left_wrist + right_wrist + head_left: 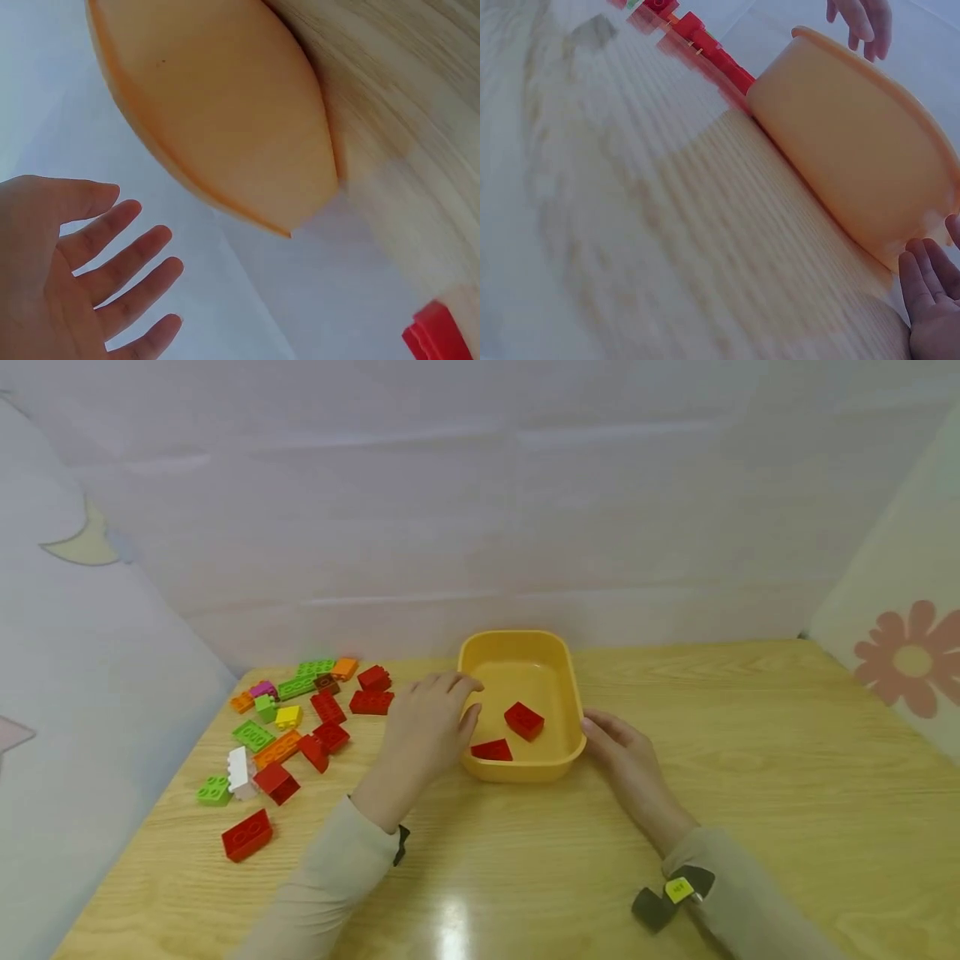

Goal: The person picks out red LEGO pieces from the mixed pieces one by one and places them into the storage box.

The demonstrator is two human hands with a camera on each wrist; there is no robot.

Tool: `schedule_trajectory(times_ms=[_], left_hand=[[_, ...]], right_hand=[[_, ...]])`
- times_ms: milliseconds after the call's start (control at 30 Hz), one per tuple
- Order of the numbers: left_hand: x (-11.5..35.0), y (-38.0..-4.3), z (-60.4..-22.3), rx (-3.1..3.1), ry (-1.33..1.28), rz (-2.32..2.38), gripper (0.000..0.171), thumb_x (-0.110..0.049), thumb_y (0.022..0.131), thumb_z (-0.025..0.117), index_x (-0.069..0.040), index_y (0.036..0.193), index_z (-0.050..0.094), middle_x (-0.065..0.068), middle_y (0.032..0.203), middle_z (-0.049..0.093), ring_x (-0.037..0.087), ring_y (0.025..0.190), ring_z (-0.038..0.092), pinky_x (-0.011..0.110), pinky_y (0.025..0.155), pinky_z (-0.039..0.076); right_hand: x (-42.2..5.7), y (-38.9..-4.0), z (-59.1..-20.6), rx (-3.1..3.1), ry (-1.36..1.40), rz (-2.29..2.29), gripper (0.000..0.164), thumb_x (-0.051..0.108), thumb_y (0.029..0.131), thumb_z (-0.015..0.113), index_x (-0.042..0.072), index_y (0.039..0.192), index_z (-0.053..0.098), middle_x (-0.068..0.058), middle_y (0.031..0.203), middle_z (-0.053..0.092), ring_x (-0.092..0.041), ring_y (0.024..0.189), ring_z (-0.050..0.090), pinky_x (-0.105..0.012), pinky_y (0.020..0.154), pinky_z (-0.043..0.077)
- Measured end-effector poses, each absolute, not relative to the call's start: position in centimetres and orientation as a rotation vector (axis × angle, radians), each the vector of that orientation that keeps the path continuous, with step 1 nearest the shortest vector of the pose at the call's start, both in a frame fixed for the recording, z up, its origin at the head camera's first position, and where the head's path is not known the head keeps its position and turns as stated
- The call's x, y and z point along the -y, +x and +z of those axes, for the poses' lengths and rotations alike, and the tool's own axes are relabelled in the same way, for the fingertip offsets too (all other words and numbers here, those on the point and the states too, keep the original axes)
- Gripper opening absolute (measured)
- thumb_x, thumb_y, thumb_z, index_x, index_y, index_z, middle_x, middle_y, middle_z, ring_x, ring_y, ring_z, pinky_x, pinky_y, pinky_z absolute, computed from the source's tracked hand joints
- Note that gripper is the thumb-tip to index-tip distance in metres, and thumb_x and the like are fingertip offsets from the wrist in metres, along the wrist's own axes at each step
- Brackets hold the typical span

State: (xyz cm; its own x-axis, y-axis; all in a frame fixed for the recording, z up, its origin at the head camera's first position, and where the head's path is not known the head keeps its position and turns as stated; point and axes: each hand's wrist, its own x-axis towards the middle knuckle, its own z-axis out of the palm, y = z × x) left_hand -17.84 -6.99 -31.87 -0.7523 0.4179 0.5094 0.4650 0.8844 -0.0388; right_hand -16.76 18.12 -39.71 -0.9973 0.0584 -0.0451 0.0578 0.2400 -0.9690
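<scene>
One steadying touch, apparently: right hand (624, 755), fingers straight, at right side of tub (517, 681). Left hand (426, 723) over left rim, fingers loose, nothing held. Inside: two red bricks (523, 721). Judged step: loading reds; next calls for reaching left to loose red bricks (327, 707).

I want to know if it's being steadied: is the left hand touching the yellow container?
Apart. The left wrist view shows a clear gap between the fingertips of the left hand and the yellow container.
</scene>
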Motion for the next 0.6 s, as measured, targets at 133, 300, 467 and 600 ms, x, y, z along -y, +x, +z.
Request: schedule_trajectory(times_ms=[133, 300, 467, 600], left_hand=[[8.3, -17.0, -31.2, 2.543, -0.654, -0.041, 0.023, -0.029, 0.086, 0.061, -0.019, 0.107, 0.067, -0.001, 0.107, 0.072, 0.021, 0.099, 0.064, 0.039, 0.081, 0.055], [10.6, -15.5, -29.8, 2.589, -0.653, 0.009, 0.027, -0.031, 0.085, 0.064, -0.020, 0.109, 0.067, -0.001, 0.109, 0.071, 0.022, 0.100, 0.063, 0.041, 0.080, 0.055], [12.8, -14.6, -29.4, 2.666, -0.662, -0.003, 0.033, -0.032, 0.085, 0.063, -0.021, 0.116, 0.063, 0.000, 0.113, 0.069, 0.023, 0.100, 0.063, 0.043, 0.083, 0.056], [14.5, -14.1, -29.9, 2.724, -0.645, 0.015, 0.036, -0.033, 0.084, 0.064, -0.019, 0.117, 0.061, 0.002, 0.114, 0.069, 0.025, 0.098, 0.063, 0.045, 0.080, 0.055]], right_hand=[[-18.1, -16.8, -39.7, 2.470, -0.122, 1.919, 0.064, 0.053, 0.089, 0.051, 0.009, 0.135, 0.050, -0.013, 0.139, 0.054, -0.008, 0.114, 0.051, -0.032, 0.105, 0.039], [-18.2, -16.9, -39.9, 2.476, -0.115, 1.917, 0.064, 0.053, 0.089, 0.050, 0.010, 0.136, 0.050, -0.012, 0.140, 0.053, -0.011, 0.117, 0.051, -0.033, 0.105, 0.039], [-18.4, -17.0, -40.0, 2.486, -0.117, 1.906, 0.065, 0.054, 0.089, 0.049, 0.011, 0.137, 0.049, -0.011, 0.141, 0.053, -0.009, 0.115, 0.052, -0.025, 0.100, 0.041], [-18.3, -17.0, -40.0, 2.484, -0.121, 1.921, 0.065, 0.054, 0.089, 0.049, 0.010, 0.137, 0.048, -0.012, 0.141, 0.052, -0.006, 0.114, 0.052, -0.025, 0.100, 0.040]])
